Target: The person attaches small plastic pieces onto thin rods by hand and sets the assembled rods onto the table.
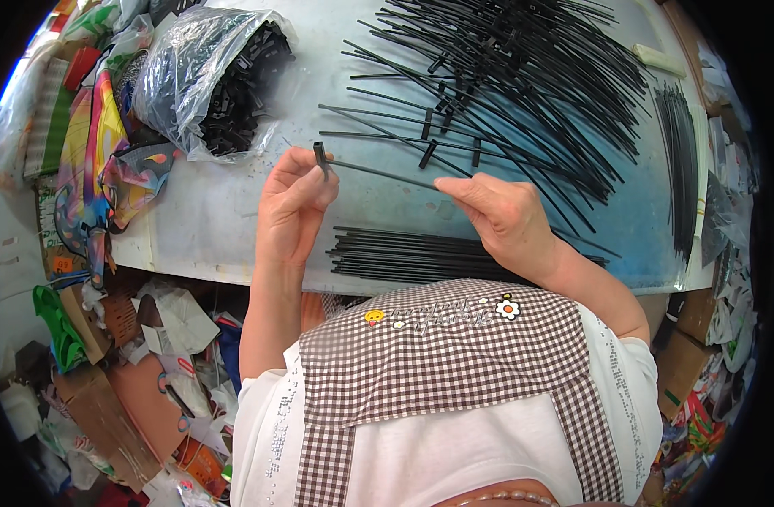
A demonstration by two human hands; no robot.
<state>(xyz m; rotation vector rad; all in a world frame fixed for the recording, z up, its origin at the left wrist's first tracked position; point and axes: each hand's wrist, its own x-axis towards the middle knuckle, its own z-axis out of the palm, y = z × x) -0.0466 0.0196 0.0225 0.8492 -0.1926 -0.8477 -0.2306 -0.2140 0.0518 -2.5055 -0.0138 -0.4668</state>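
Between the thumb and fingers of my left hand (292,203) is a small black plastic connector (320,157), held upright. My right hand (507,213) pinches a thin black rod (382,173). The rod's left end meets the connector at my left fingertips; whether it sits inside a hole, I cannot tell. Part of the rod is hidden by my right hand. Below my hands, at the table's near edge, lies a row of plain black rods (404,253). Just beyond them spreads a large pile of black rods (564,76), several with connectors on them.
A clear plastic bag (171,80) lies on its side at the far left, its mouth full of black connectors (243,101). Another bundle of thin rods (676,169) runs along the right of the table (201,220). Colourful fabric (100,160), cardboard (112,422) and bags crowd the left side.
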